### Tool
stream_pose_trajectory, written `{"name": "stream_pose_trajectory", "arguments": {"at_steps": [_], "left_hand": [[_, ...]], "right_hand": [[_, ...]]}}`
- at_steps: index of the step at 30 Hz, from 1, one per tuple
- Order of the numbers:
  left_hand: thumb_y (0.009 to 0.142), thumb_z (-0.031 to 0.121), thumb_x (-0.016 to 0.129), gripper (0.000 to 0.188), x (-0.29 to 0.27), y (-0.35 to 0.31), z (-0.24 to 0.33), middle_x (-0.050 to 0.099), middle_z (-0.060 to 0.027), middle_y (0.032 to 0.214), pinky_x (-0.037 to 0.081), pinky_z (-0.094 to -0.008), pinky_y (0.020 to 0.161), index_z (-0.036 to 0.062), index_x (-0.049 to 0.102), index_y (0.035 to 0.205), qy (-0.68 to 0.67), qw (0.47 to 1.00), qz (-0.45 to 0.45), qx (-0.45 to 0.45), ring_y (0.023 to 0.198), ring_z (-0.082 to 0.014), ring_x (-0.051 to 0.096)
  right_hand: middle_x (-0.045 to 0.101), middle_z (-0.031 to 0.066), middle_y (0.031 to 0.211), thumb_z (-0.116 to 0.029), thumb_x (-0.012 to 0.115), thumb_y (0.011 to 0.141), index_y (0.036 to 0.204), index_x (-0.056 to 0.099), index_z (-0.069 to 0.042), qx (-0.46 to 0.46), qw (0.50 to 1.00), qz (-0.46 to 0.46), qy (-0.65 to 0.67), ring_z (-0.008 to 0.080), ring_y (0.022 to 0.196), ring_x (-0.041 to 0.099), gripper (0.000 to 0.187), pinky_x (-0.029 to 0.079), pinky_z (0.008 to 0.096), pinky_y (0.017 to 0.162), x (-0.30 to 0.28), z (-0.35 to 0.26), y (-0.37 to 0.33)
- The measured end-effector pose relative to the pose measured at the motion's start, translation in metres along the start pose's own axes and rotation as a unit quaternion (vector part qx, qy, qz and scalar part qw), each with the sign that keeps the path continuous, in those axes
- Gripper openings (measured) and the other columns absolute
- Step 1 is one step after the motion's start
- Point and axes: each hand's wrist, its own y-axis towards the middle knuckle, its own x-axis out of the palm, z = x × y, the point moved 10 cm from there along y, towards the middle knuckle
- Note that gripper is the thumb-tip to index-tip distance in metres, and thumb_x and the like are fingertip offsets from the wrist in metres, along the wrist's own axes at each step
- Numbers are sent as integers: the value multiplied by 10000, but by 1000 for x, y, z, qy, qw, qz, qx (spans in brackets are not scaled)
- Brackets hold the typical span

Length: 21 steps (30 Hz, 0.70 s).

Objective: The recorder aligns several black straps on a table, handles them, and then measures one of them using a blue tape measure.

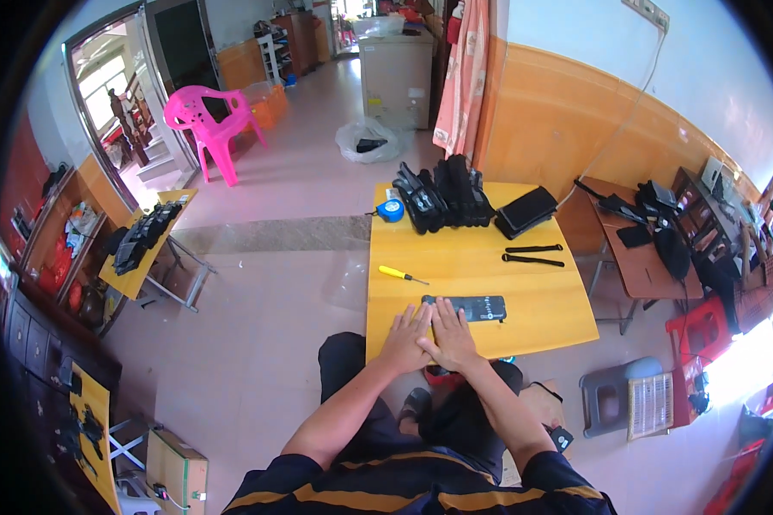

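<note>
Side by side at the near edge of the yellow table [489,339], my left hand [406,338] and my right hand [453,336] lie flat, fingers stretched forward and thumbs meeting. Under and beside the fingertips is a flat, dark rectangular piece [483,308] with pale print; the hands cover its left end. I cannot tell its kind. A screwdriver [394,272] with a yellow handle lies just beyond my left hand. Two black straps [532,255] rest farther right.
Along the table's far side are a blue tape measure [391,210], black gloves [442,197] and a black pouch [526,212]. A brown side table [614,249] holds black gear at right. Beyond stands a pink chair [210,124]; a clear plastic bag [369,142] sits on the floor.
</note>
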Motion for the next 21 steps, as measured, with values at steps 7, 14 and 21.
{"name": "stream_pose_trajectory", "arguments": {"at_steps": [7,14,21], "left_hand": [[926,469,638,882,-18,15,0,277,-205,1663,173,-586,1236,2,292,1588,32,999,-25,-8,1531,-457,223],[930,467,647,876,-10,16,-2,242,-186,1678,171,-568,1244,21,288,1594,15,999,-37,-20,1551,-432,189],[923,453,665,863,-14,3,1,262,-187,1667,182,-563,1238,15,318,1580,0,999,-28,-25,1545,-432,195]], "right_hand": [[209,235,1677,-708,443,957,1582,271,52,26,993,60,-100,369,1568,171,999,176,539,1253,-44,47,-15],[278,220,1655,-684,430,985,1576,360,-81,209,968,18,-139,368,1557,210,847,218,577,1224,-87,163,-53],[627,227,1321,-303,663,942,1333,604,-42,103,968,219,-62,409,1240,581,474,485,473,1035,-139,195,21]]}}
